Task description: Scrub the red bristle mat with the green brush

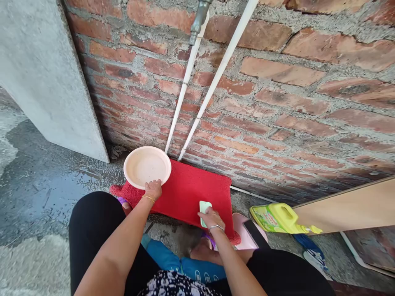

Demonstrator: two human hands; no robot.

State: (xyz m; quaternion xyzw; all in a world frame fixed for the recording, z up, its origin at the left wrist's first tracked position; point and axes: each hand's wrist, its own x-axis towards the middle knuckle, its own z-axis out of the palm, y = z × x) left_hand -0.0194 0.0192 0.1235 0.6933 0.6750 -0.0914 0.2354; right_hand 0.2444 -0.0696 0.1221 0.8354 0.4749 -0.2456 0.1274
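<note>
My left hand [153, 190] has its fingers over the near rim of a pale pink plastic basin [145, 164]. The basin stands at the left end of a red mat [194, 185] and looks tilted slightly. At the mat's right part, my right hand [212, 218] grips a pale green oblong thing [205, 205] that looks like a scrubbing brush, with its underside hidden. The mat has a smooth red face and shaggy edges, which show at its left end and lower right corner.
A brick wall [234, 135] with white pipes [212, 88] and a metal tap [198, 24] rises behind. At right lie a yellow detergent bottle [277, 218], a pink stool or board [240, 230] with a dark phone [256, 234]. A concrete slab [55, 74] leans left above wet floor [52, 176].
</note>
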